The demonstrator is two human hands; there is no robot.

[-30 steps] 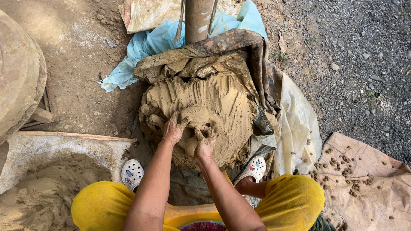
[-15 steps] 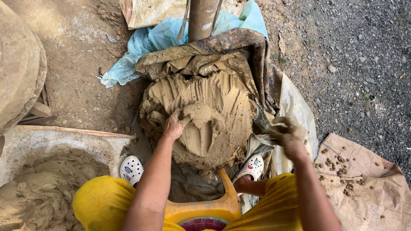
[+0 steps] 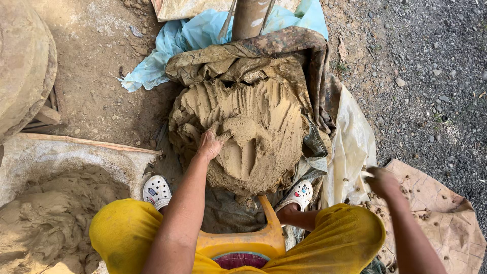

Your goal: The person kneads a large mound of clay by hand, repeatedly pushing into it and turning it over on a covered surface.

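Your left hand (image 3: 210, 144) rests on the mound of wet clay (image 3: 248, 134), fingers bent and dug into a raised lump near the mound's left side; the palm presses down on the clay and the grip closes on a handful of it. Your right hand (image 3: 381, 181) is away from the mound, held above the left edge of the brown paper sheet (image 3: 436, 203). It is blurred, so you cannot tell whether the fingers are pinched or loose, nor whether they hold anything.

The clay mound sits on a mud-stained cloth (image 3: 264, 50) spread over the ground, with finger grooves running down its surface. It lies directly in front of your knees, between your two white clogs (image 3: 156, 191). A pale plastic sheet (image 3: 352, 147) lies just beside the mound on its right edge, touching the cloth. A light blue plastic sheet (image 3: 177, 45) spreads out beyond the cloth's far left edge.

You sit astride a yellow plastic stool (image 3: 253, 238), in yellow trousers. A post (image 3: 249, 18) stands at the far edge of the cloth. On your left, a trough (image 3: 76, 157) holds more clay. Small dark pellets are scattered on the brown paper sheet.
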